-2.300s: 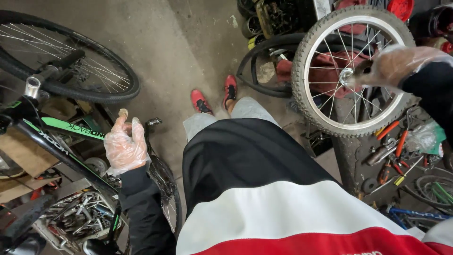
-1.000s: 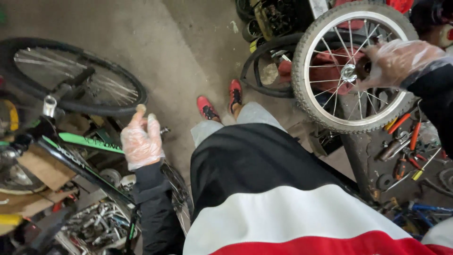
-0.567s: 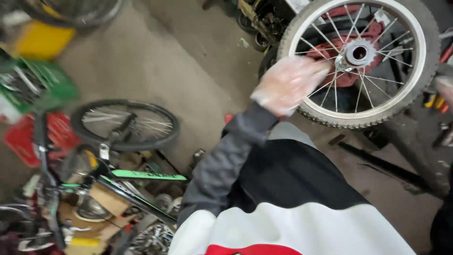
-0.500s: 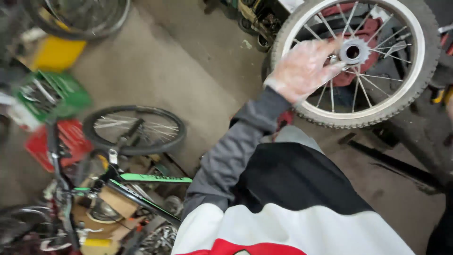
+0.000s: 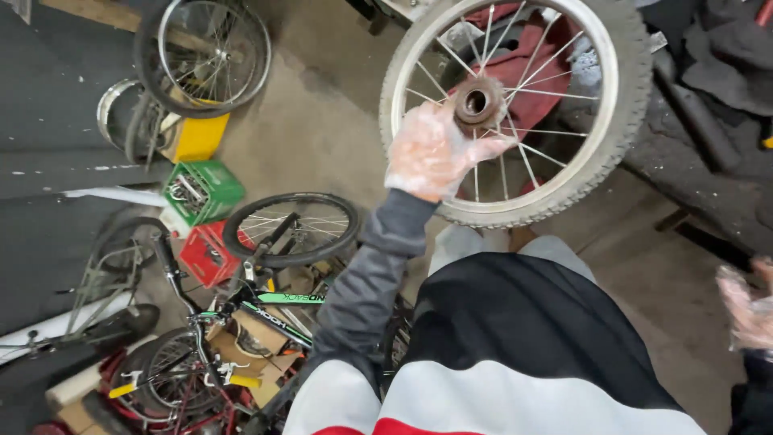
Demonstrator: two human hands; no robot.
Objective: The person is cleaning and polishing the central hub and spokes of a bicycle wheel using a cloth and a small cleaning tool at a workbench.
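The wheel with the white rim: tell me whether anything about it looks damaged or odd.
The wheel's hub looks rusty brown, unlike the bright white rim, and the tyre is grey with grime. The left hand, in a clear plastic glove, holds the wheel at the hub. The spokes look straight; no break shows.

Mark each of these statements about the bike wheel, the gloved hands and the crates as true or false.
1. The left hand grips the wheel by its rusty hub. True.
2. The right hand also holds the wheel. False: it is off at the frame's right edge, apart from the wheel.
3. Both hands wear clear plastic gloves. True.
4. The green crate lies beside a blue crate. False: its neighbour is a red crate.
5. The wheel has no tyre. False: a knobby grey tyre is fitted.
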